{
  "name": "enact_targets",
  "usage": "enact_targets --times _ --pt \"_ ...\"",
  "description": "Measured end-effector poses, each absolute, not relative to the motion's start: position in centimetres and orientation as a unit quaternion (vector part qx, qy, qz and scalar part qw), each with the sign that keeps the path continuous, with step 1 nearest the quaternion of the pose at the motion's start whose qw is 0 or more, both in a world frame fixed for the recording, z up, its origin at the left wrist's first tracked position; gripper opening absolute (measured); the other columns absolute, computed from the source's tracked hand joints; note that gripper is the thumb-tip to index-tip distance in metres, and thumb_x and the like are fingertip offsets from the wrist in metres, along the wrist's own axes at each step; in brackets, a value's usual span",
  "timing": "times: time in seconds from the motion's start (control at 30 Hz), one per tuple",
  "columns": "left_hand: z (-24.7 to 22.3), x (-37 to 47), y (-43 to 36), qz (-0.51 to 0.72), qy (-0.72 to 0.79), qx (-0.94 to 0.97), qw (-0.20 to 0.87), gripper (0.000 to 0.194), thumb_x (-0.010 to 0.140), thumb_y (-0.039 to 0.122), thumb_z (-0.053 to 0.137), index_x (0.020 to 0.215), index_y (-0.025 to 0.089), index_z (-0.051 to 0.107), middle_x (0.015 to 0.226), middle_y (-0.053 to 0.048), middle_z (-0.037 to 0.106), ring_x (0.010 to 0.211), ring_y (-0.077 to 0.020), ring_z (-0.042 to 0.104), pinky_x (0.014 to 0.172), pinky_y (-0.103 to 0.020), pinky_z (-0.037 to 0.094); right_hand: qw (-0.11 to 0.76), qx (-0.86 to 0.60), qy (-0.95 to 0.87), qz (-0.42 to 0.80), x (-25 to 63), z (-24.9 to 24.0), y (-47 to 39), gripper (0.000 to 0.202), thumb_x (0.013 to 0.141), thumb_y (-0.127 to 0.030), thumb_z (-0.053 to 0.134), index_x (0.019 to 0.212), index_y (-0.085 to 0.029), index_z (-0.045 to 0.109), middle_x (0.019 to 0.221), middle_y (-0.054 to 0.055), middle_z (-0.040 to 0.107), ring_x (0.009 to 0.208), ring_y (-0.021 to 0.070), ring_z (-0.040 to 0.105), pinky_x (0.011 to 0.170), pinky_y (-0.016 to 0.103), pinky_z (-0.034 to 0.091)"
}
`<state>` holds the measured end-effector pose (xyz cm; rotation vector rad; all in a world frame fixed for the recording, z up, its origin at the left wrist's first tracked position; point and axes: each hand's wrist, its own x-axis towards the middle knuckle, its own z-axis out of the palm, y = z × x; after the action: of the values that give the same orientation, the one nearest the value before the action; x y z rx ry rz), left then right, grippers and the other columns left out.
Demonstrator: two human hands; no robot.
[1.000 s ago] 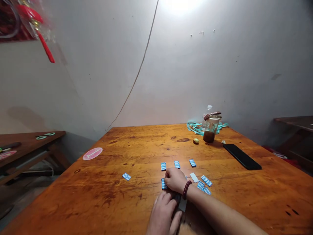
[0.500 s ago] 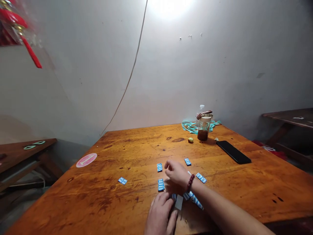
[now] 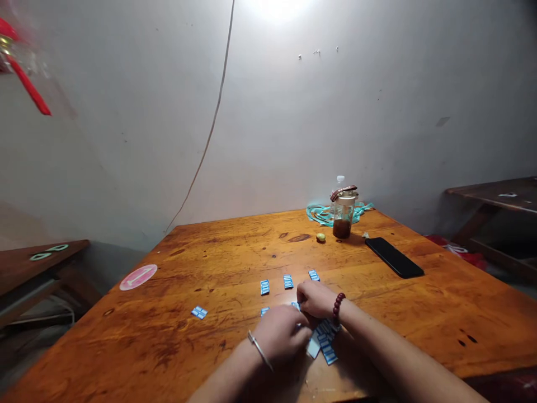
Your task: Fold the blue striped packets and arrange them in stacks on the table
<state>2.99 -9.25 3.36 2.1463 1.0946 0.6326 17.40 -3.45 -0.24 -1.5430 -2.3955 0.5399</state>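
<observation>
My right hand (image 3: 319,299) has its fingers curled down at a small blue-and-white card (image 3: 296,306), which peeks out at the fingertips. My left hand (image 3: 285,331) is closed right beside it. A sliver of blue shows under its fingers, but what they grip is hidden. Under and between my wrists lies a loose pile of such cards (image 3: 327,348), with a plain white card (image 3: 313,346) among them. Beyond my hands, a left card (image 3: 264,287), a middle card (image 3: 287,281) and a right card (image 3: 314,275) form a row. Another card (image 3: 264,311) is partly covered by my left hand.
A single card (image 3: 199,312) lies farther left on the wooden table (image 3: 168,341), near a pink round sticker (image 3: 138,277). At the back right are a jar of brown liquid (image 3: 343,219), turquoise straps (image 3: 319,214), a small yellowish object (image 3: 321,237) and a black phone (image 3: 394,257).
My right hand has drawn back toward me, uncovering the middle card of the far row. My left hand has moved forward and right, beside the right one. The view has shifted slightly.
</observation>
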Motion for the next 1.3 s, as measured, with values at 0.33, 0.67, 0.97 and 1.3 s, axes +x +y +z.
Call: enact_targets --times 0.33,0.67,0.97,1.3 --pt "2.5 0.7 -4.5 0.404 0.481 0.757 0.182 0.021 0.077 0.03 0.045 0.071 0.019 0.063 0.065 -0.003 0.058 0.061 -0.0143 0.05 0.058 -0.023 0.036 0.142 -0.518 -0.827 0.164 18.2 -0.2 -4.1 0.019 0.065 -0.017 0.05 0.079 -0.02 0.062 0.082 0.003 0.061 0.075 0.0154 0.053 0.061 0.022 0.034" --pt "2.0 0.4 -4.5 0.398 0.481 0.754 0.207 0.023 0.077 0.032 0.045 0.074 0.018 0.063 0.068 -0.003 0.059 0.061 -0.0143 0.051 0.058 -0.023 0.037 0.153 -0.517 -0.824 0.172 17.8 -0.4 -4.3 0.013 0.065 -0.012 0.047 0.066 -0.017 0.059 0.071 0.003 0.059 0.066 0.0135 0.051 0.056 0.022 0.031" --pt "1.7 1.7 -5.0 0.421 0.419 0.667 0.449 0.022 0.069 0.033 0.057 0.082 0.016 0.061 0.075 -0.003 0.062 0.067 -0.0143 0.054 0.061 -0.023 0.041 0.439 -0.403 -0.698 0.396 16.6 0.3 -4.3 0.002 0.074 -0.017 0.047 0.073 -0.017 0.049 0.07 -0.002 0.05 0.065 0.0098 0.046 0.06 0.02 0.037" --pt "1.2 0.5 -4.0 0.493 0.445 0.518 0.54 0.016 0.071 0.032 0.054 0.075 0.017 0.05 0.069 0.0 0.057 0.064 -0.0129 0.056 0.055 -0.023 0.042 0.294 -0.516 -0.724 0.35 21.8 0.8 -2.2 0.009 0.072 -0.018 0.047 0.08 -0.016 0.052 0.073 -0.001 0.054 0.063 0.008 0.048 0.056 0.018 0.037"
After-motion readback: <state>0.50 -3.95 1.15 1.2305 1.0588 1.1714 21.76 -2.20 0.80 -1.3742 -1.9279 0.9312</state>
